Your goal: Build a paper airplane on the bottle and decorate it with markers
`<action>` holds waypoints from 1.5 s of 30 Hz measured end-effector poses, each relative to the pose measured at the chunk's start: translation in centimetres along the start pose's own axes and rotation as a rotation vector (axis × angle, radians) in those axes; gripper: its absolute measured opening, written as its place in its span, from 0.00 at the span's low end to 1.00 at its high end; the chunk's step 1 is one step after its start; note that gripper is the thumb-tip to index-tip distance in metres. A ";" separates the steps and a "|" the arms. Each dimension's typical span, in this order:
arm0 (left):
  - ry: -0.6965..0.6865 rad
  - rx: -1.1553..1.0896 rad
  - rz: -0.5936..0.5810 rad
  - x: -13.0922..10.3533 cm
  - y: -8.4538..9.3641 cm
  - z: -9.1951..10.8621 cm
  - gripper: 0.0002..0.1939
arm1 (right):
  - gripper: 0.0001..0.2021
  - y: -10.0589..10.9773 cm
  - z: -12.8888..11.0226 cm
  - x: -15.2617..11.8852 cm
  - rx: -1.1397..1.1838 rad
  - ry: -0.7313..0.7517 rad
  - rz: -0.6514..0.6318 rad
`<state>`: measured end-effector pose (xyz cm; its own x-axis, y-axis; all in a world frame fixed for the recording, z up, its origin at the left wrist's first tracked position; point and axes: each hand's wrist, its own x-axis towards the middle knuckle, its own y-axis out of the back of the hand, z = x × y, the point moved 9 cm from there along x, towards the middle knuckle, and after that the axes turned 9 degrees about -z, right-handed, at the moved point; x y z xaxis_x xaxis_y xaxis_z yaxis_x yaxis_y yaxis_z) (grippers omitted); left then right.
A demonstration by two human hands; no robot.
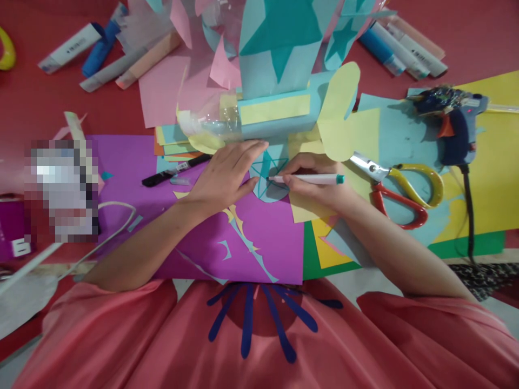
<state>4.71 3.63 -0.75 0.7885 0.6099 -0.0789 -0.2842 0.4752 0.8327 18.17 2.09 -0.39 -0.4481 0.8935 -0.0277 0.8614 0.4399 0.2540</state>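
Note:
My right hand (314,181) is closed around a white marker (320,179) with a teal end. The marker's tip touches a light blue paper piece (272,192) that bears a teal star outline, partly coloured in. Lying flat with its fingers apart, my left hand (229,175) rests against the left side of this piece and its fingertips cover the upper left edge. Just above both hands lies a clear bottle (206,123) wrapped in blue paper with a yellow strip (275,109). A black marker (174,170) is beside my left wrist.
Red-and-yellow scissors (399,189) lie right of my right hand, with a blue glue gun (460,127) and its cord beyond. Loose markers (73,48) are at the back left, more (405,48) at the back right. Purple paper (259,237) lies under my left arm.

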 end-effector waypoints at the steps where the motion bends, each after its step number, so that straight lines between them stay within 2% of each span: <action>1: -0.006 0.000 -0.001 0.0 0.0 0.0 0.27 | 0.12 0.0 0.0 0.0 0.001 0.013 0.003; 6: -0.010 -0.015 -0.011 0.1 -0.1 0.0 0.28 | 0.12 0.1 0.2 0.0 0.016 0.002 0.024; 12: 0.011 -0.008 -0.023 0.2 -0.1 0.0 0.28 | 0.05 1.5 0.5 -0.2 0.041 -0.051 0.230; 24: -0.003 0.019 -0.018 0.1 0.0 0.1 0.27 | 0.03 1.1 0.1 -0.1 -0.056 -0.032 0.165; 31: -0.016 0.010 -0.008 0.0 0.0 0.2 0.27 | 0.08 0.7 0.7 -0.3 -0.041 -0.066 0.122; 37: -0.008 0.049 -0.012 0.1 -0.1 0.2 0.27 | 0.13 0.2 0.3 -0.1 -0.016 -0.043 0.046; 42: -0.009 0.048 -0.003 0.0 -0.1 0.1 0.27 | 0.10 0.1 -0.2 -0.1 -0.024 -0.013 0.045; 45: -0.032 0.051 0.003 -0.1 0.0 0.2 0.27 | 0.09 0.8 0.0 -0.2 -0.013 -0.036 0.119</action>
<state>4.78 3.43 -0.60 0.8051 0.5902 -0.0589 -0.2596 0.4400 0.8596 18.94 2.31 -0.14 -0.3339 0.9421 -0.0309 0.9048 0.3296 0.2697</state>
